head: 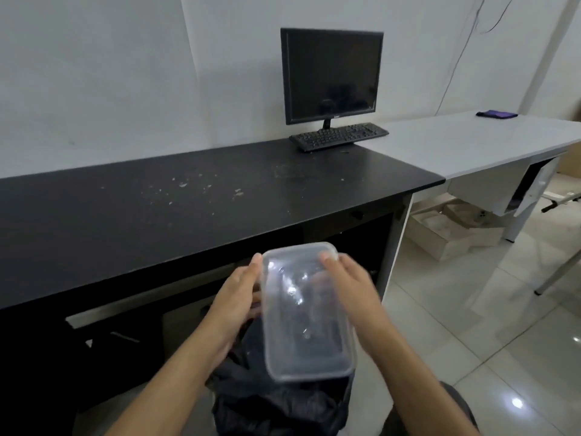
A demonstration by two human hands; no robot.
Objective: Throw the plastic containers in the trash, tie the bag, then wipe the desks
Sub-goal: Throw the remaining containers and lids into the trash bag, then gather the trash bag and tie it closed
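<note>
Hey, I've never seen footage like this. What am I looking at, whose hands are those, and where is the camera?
There is no machine here. A person wears one camera on the head, so you look forward and down over their own arms. The left hand lies flat against the side of a clear plastic container, and the right hand grips it, thumb on top. Just below it is a black trash bag. Ahead stands a black desk, dotted with pale specks, carrying a monitor and a keyboard. To its right is a white desk with a dark cloth on it.
</note>
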